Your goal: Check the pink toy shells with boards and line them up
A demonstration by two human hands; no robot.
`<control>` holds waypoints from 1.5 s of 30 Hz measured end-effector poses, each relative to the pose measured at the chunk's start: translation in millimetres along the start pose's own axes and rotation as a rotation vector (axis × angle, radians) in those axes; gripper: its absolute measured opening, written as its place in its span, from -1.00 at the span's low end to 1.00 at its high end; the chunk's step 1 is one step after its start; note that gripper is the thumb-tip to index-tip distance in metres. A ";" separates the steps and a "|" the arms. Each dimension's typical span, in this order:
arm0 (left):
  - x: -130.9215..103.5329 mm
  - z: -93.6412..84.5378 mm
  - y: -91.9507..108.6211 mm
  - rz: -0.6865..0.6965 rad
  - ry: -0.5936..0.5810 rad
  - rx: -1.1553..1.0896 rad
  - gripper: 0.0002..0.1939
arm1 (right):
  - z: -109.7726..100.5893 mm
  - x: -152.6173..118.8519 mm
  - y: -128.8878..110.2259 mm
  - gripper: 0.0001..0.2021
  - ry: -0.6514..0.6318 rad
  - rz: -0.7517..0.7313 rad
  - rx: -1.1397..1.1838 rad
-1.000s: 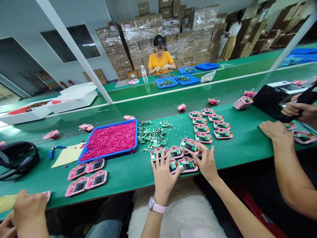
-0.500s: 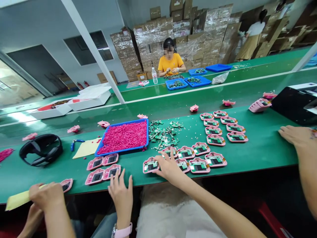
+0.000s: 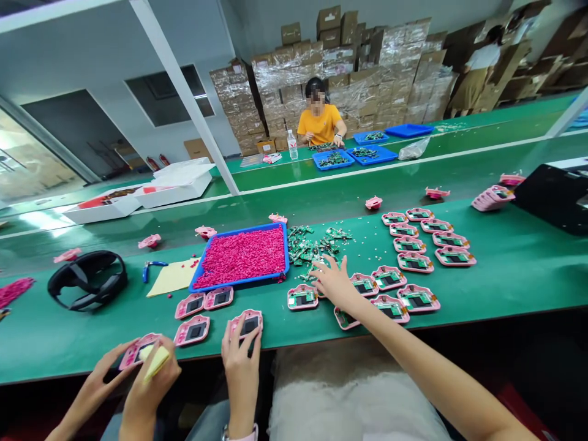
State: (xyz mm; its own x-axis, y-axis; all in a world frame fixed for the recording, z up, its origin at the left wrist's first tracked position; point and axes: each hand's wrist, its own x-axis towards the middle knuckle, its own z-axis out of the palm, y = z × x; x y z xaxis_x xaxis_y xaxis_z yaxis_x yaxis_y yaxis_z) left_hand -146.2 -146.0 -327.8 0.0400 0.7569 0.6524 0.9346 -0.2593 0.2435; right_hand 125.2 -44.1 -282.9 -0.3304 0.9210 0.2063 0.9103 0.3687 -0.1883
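Observation:
My left hand (image 3: pixel 241 358), with a wristband, grips a pink casing half with a dark screen (image 3: pixel 252 322) at the table's near edge. Fingers lie over its left side and lower edge. My right hand (image 3: pixel 337 283) hovers with fingers spread at the near edge of a pile of small green circuit boards (image 3: pixel 301 246); I see nothing in it. Under and around that hand are pink casings fitted with green boards (image 3: pixel 303 297), one of them mostly hidden. Left of my left hand lie several pink casings with screens (image 3: pixel 192 331).
A blue tray (image 3: pixel 287 254) holds small magenta pieces. At left, a co-worker's hands (image 3: pixel 149 380) hold a casing and a yellow pad. Further left sit blue pliers (image 3: pixel 146 272) and a black headset (image 3: pixel 87 282). More casings (image 3: pixel 416 263) and a black box (image 3: pixel 551 199) are right.
My left hand has taken hold of a casing and shifted it right, away from its neighbour. My right hand has moved from a board-fitted casing toward the circuit boards. The right-hand co-worker's arm has left view.

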 end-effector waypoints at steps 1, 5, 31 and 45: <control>-2.2 2.0 4.8 0.028 -0.009 -0.021 -0.81 | -1.9 8.9 1.0 -0.76 -0.021 -0.023 -0.016; -11.0 13.5 35.0 0.117 -0.064 -0.076 -0.79 | -0.9 41.6 -10.4 -0.81 -0.062 -0.107 -0.045; -28.2 4.8 68.5 -0.333 -0.174 -0.347 -0.54 | 19.9 61.8 -23.3 -0.76 -0.085 -0.117 0.233; -43.6 -13.4 83.0 -0.345 -0.176 -0.374 -0.55 | -2.8 32.7 -23.7 -0.84 -0.086 0.005 0.615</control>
State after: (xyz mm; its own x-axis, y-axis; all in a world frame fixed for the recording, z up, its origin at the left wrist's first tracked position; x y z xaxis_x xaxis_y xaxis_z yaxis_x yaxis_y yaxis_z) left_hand -75.1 -208.5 -326.4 -0.1584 0.9167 0.3667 0.7154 -0.1494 0.6825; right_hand 93.6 -23.1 -269.0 -0.3687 0.9203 0.1307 0.6098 0.3456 -0.7132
